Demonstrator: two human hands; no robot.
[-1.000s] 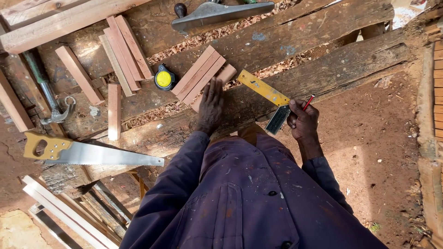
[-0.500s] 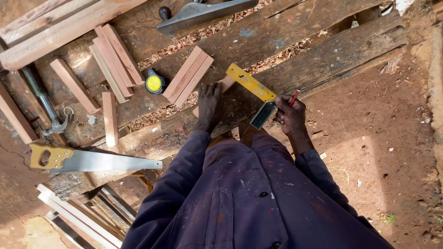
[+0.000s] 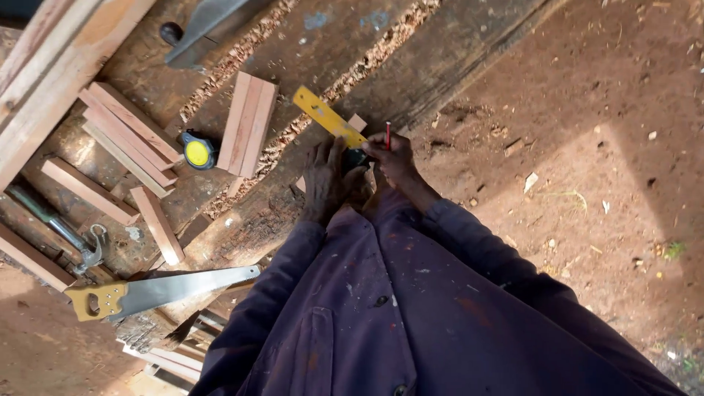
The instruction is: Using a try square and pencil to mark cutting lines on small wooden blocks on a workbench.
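A yellow-bladed try square (image 3: 326, 116) lies across a small wooden piece (image 3: 357, 122) on the rough plank bench (image 3: 440, 66). My left hand (image 3: 326, 180) presses down on the square's dark stock and the wood under it. Right beside it, my right hand (image 3: 392, 155) grips a red pencil (image 3: 387, 136) held upright against the square's blade. Both hands touch at the stock, and the wooden piece is mostly hidden beneath them.
Short wooden blocks (image 3: 248, 123) and a stack of slats (image 3: 128, 139) lie left of the hands, with a yellow tape measure (image 3: 197, 152) between them. A handsaw (image 3: 158, 290), a metal clamp (image 3: 66, 231), a hand plane (image 3: 209, 22), and bare dirt floor (image 3: 587, 183) at right.
Both hands have drawn together at the square's stock. The view has shifted, so the bench and tools sit further left and the dirt floor fills the right.
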